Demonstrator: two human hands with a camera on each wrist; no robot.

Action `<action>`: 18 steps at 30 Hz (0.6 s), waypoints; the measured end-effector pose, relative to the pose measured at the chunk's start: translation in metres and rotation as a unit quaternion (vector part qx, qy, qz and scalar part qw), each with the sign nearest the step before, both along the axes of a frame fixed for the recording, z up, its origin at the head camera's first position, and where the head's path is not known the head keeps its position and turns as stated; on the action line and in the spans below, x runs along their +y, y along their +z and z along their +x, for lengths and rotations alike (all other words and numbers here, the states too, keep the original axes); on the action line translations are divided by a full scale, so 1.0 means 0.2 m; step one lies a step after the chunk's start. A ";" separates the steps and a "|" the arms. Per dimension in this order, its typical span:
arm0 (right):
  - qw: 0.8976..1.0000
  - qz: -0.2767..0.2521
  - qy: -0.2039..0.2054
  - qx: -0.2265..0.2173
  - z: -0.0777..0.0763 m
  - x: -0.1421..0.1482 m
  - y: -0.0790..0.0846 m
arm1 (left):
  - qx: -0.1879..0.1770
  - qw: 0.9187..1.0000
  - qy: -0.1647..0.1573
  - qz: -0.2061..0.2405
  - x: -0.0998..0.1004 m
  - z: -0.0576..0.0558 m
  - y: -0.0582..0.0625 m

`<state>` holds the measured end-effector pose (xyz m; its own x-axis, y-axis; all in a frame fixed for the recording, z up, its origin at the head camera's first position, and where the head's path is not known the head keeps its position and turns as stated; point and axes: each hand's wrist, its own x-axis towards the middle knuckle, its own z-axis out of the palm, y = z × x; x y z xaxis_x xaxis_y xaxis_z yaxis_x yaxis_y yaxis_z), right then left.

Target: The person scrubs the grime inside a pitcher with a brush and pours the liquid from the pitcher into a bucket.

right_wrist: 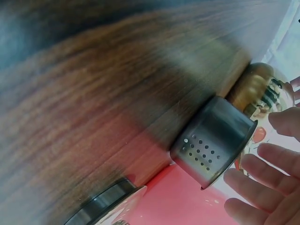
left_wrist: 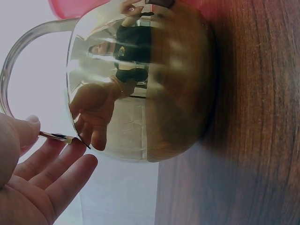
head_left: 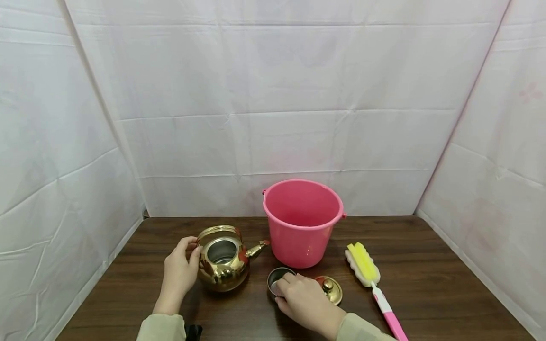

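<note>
Left of the bucket [head_left: 298, 246], left hand [head_left: 181, 269] pinches the kettle [head_left: 222, 277] by its handle [head_left: 219, 228]; in front, loose-fingered right hand [head_left: 304, 300] hovers at the strainer [right_wrist: 213, 138]!

Enclosed at back, left and right by pale, fold-creased sheeting [head_left: 281, 94], faintly pink-patterned in places; furnished with a dark, wood-grained counter [head_left: 136, 277].

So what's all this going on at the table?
A person's left hand grips a gold kettle by its handle; the kettle stands open on the table. The right hand is at a small perforated metal strainer, though whether it touches is unclear. A gold lid lies beside that hand, a pink bucket stands behind, and a brush lies to the right.
</note>
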<state>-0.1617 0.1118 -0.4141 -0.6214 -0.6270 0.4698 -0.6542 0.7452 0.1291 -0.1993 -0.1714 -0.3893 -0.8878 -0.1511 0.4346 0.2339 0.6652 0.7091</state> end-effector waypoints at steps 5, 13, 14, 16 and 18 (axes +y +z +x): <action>1.000 -0.002 -0.020 -0.022 0.00 0.01 0.01 | -0.002 1.000 0.000 0.002 0.00 0.00 0.00; 0.997 -0.013 -0.053 -0.052 0.02 0.02 0.04 | -0.004 1.000 0.003 0.001 0.00 0.01 0.01; 0.997 -0.013 -0.057 -0.054 0.02 0.02 0.04 | -0.002 1.000 0.004 0.002 0.00 0.01 0.01; 0.996 -0.014 -0.063 -0.054 0.02 0.02 0.04 | 0.000 1.000 0.004 0.002 0.00 0.00 0.01; 0.996 -0.017 -0.068 -0.049 0.02 0.03 0.04 | 0.000 1.000 0.004 0.003 0.00 0.00 0.00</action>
<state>-0.1574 0.1175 -0.4053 -0.7432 -0.5188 0.4225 -0.5552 0.8306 0.0432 -0.1990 -0.1717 -0.3885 -0.8866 -0.1610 0.4335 0.2279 0.6635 0.7126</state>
